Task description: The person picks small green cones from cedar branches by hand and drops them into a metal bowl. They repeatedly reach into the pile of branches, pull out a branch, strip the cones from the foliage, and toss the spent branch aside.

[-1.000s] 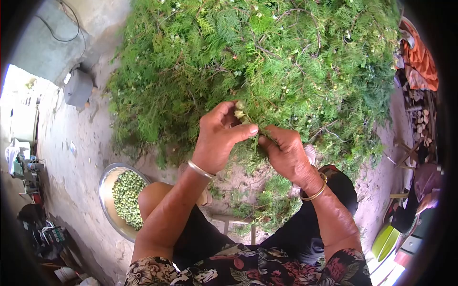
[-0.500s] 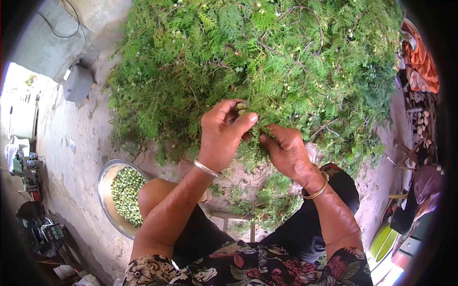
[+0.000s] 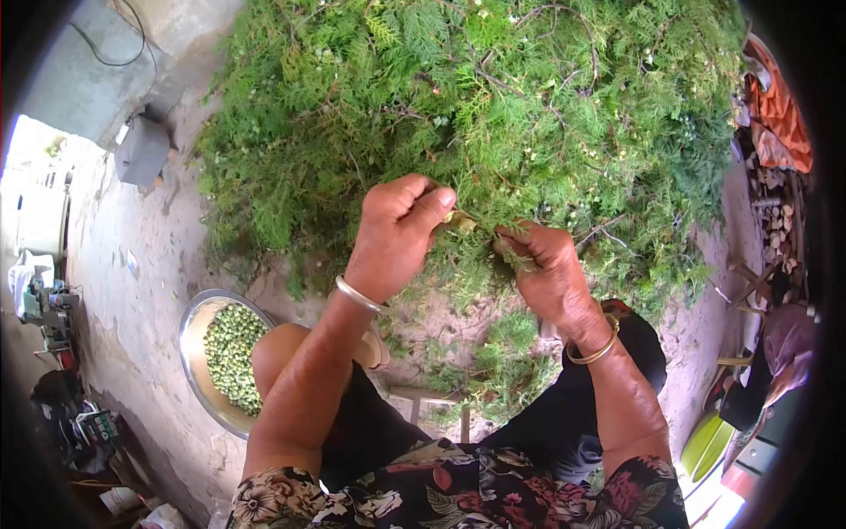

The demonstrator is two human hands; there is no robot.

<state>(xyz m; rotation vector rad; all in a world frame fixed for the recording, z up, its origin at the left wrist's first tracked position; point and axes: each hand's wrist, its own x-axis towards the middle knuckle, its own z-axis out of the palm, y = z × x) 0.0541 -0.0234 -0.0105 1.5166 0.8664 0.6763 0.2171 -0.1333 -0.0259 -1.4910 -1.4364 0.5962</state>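
My left hand (image 3: pixel 401 225) is closed, thumb pressed against the curled fingers, with small pale green cones (image 3: pixel 464 222) at its fingertips. Most of what lies inside the palm is hidden. To its right, my right hand (image 3: pixel 548 269) pinches a leafy evergreen sprig (image 3: pixel 500 226) that reaches over toward the left fingers. Both hands are held above the near edge of a large heap of cut evergreen branches (image 3: pixel 352 115). At the lower left, a metal basin (image 3: pixel 196 388) holds many picked green cones (image 3: pixel 231 357).
My knees flank the work, the left one beside the basin. A few loose sprigs (image 3: pixel 507 370) lie on the floor between my feet. Stacked firewood (image 3: pixel 780 234) and an orange cloth (image 3: pixel 782 123) are at the right; a grey box (image 3: pixel 143 152) stands at the left.
My hands have drawn apart: the left moved slightly left, the right slightly right. The cones that showed at the left thumb now appear between the hands, by the sprig.
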